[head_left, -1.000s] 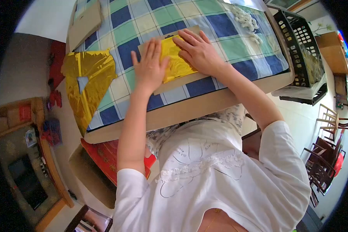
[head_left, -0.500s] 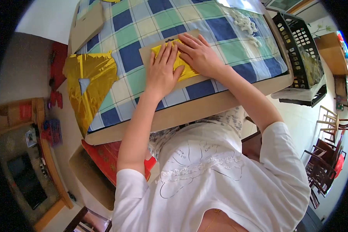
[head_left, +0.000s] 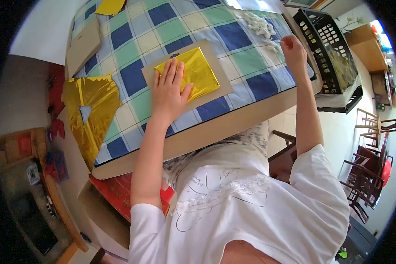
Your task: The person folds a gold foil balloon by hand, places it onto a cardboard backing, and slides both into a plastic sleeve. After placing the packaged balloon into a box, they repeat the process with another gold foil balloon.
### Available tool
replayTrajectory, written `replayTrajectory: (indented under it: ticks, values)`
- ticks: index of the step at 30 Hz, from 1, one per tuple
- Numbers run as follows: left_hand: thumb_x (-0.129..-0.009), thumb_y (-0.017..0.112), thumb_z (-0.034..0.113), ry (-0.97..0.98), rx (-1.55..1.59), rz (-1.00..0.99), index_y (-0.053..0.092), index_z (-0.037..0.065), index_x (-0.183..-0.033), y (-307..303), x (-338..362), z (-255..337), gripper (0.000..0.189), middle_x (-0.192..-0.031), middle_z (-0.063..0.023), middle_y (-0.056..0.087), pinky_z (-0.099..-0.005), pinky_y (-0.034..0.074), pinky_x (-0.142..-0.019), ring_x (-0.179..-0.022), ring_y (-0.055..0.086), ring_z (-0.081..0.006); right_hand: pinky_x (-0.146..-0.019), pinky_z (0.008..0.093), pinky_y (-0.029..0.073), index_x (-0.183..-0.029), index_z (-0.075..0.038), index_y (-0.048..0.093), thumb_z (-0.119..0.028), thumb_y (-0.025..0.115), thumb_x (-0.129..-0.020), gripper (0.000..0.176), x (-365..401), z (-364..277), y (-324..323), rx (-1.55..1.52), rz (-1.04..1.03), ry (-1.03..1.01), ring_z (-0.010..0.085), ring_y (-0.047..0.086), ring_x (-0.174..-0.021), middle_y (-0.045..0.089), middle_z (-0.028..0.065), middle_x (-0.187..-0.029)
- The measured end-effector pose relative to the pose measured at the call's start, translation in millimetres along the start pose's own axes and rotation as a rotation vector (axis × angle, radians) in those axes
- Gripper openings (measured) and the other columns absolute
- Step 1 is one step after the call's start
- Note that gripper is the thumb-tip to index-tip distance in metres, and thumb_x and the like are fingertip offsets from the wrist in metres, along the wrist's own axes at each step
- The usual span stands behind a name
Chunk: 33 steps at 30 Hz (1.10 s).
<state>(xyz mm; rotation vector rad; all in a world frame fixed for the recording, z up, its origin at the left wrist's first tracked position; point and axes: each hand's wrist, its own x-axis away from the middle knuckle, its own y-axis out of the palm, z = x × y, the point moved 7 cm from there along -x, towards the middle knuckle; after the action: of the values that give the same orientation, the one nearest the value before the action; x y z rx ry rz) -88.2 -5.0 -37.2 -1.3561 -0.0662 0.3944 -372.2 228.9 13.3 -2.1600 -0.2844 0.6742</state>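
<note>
My left hand (head_left: 169, 90) lies flat, fingers stretched, on a shiny yellow foil sheet (head_left: 201, 72). That sheet rests on a piece of brown cardboard (head_left: 222, 83) with a small dark slot at its far edge. Over the table's right side, apart from the foil, my right hand (head_left: 294, 55) is raised with its fingers curled in. Whatever those fingers may hold is hidden. Crumpled white strips (head_left: 258, 26) lie on the cloth just beyond it.
A checked cloth (head_left: 138, 79) covers the table. Gold foil with a hole (head_left: 99, 99) hangs over its left edge, near another cardboard piece (head_left: 83, 47). More yellow foil (head_left: 110, 6) lies at the far side. A black plastic crate (head_left: 323, 53) stands at right.
My right hand has lifted off the yellow foil and moved right, its fingers now curled. My left hand stays flat on the foil. The whole view has shifted slightly.
</note>
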Motion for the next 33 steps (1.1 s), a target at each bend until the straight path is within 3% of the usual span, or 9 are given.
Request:
replayTrajectory:
  ticks: [6, 9, 12, 19, 22, 25, 28, 29, 33]
  values:
    - [-0.094, 0.049, 0.036, 0.027, 0.004, 0.027, 0.03, 0.009, -0.146, -3, 0, 1, 0.061, -0.153, -0.0108, 0.026, -0.0488, 0.018, -0.114, -0.141, 0.024, -0.026, -0.072, 0.0362, 0.048, -0.095, -0.004, 0.061, -0.015, 0.068, -0.08, 0.02, 13, 15, 16, 0.056, -0.197, -0.031, 0.0264, 0.062, -0.082, 0.063, 0.0124, -0.088]
    - [-0.095, 0.049, 0.036, 0.022, 0.022, 0.025, 0.03, 0.009, -0.146, -3, 1, 1, 0.06, -0.152, -0.0109, 0.027, -0.049, 0.019, -0.113, -0.141, 0.024, -0.0263, -0.073, 0.037, 0.048, -0.092, -0.003, 0.061, -0.015, 0.068, -0.08, 0.018, 17, 8, 8, 0.05, -0.015, -0.016, 0.0285, 0.061, -0.083, 0.062, 0.0125, -0.088]
    - [-0.095, 0.048, 0.036, 0.02, 0.008, 0.021, 0.03, 0.009, -0.146, -3, 1, 2, 0.06, -0.152, -0.0109, 0.026, -0.0491, 0.019, -0.113, -0.141, 0.024, -0.0265, -0.073, 0.0382, 0.048, -0.088, -0.003, 0.063, -0.015, 0.066, -0.081, 0.015, 24, -12, 15, 0.13, -0.046, -0.075, 0.0289, 0.062, -0.083, 0.062, 0.012, -0.088]
    - [-0.094, 0.05, 0.035, 0.024, 0.023, 0.023, 0.03, 0.009, -0.146, -4, 0, 2, 0.061, -0.153, -0.0111, 0.026, -0.0491, 0.018, -0.113, -0.141, 0.024, -0.0261, -0.073, 0.0389, 0.048, -0.086, -0.003, 0.064, -0.017, 0.066, -0.082, 0.015, 28, -31, 10, -0.041, -0.03, -0.043, 0.0298, 0.061, -0.08, 0.061, 0.0114, -0.087]
    - [-0.094, 0.05, 0.035, 0.024, 0.021, 0.02, 0.03, 0.009, -0.146, -4, 0, 3, 0.061, -0.153, -0.0111, 0.026, -0.0489, 0.018, -0.114, -0.141, 0.024, -0.0259, -0.072, 0.038, 0.049, -0.085, -0.004, 0.065, -0.016, 0.066, -0.082, 0.013, 20, -12, 25, 0.193, -0.027, 0.06, 0.0292, 0.062, -0.079, 0.062, 0.0112, -0.087]
    - [-0.094, 0.049, 0.035, 0.012, 0.006, 0.008, 0.03, 0.009, -0.146, -5, 0, 2, 0.061, -0.153, -0.0111, 0.026, -0.0486, 0.018, -0.114, -0.141, 0.024, -0.0265, -0.07, 0.0364, 0.05, -0.089, -0.004, 0.064, -0.016, 0.066, -0.082, 0.014, 26, -35, 15, 0.062, 0.003, -0.101, 0.0282, 0.063, -0.077, 0.064, 0.0122, -0.085]
    - [-0.095, 0.049, 0.035, 0.012, 0.007, -0.006, 0.029, 0.009, -0.146, -4, 0, 2, 0.061, -0.153, -0.0116, 0.026, -0.0484, 0.017, -0.114, -0.141, 0.024, -0.0275, -0.07, 0.029, 0.048, -0.093, -0.003, 0.063, -0.012, 0.066, -0.083, 0.014, 49, -77, 28, -0.292, -0.212, 0.038, 0.0176, 0.062, -0.076, 0.065, 0.0089, -0.083]
    - [-0.095, 0.049, 0.036, 0.011, 0.012, -0.003, 0.029, 0.009, -0.146, -3, 0, 2, 0.061, -0.153, -0.0119, 0.026, -0.0483, 0.017, -0.114, -0.141, 0.024, -0.0279, -0.07, 0.0279, 0.049, -0.094, -0.002, 0.061, -0.011, 0.065, -0.085, 0.013, 56, -87, 51, -0.421, -0.353, -0.047, 0.0166, 0.063, -0.077, 0.067, 0.0093, -0.085]
    - [-0.095, 0.049, 0.036, 0.018, 0.012, -0.004, 0.029, 0.008, -0.146, -3, -1, 2, 0.061, -0.153, -0.0125, 0.026, -0.0482, 0.017, -0.114, -0.141, 0.024, -0.0286, -0.07, 0.0327, 0.05, -0.089, 0.002, 0.062, -0.012, 0.065, -0.082, 0.016, 62, -128, 81, -0.314, -0.439, -0.069, 0.0216, 0.065, -0.074, 0.067, 0.012, -0.078]
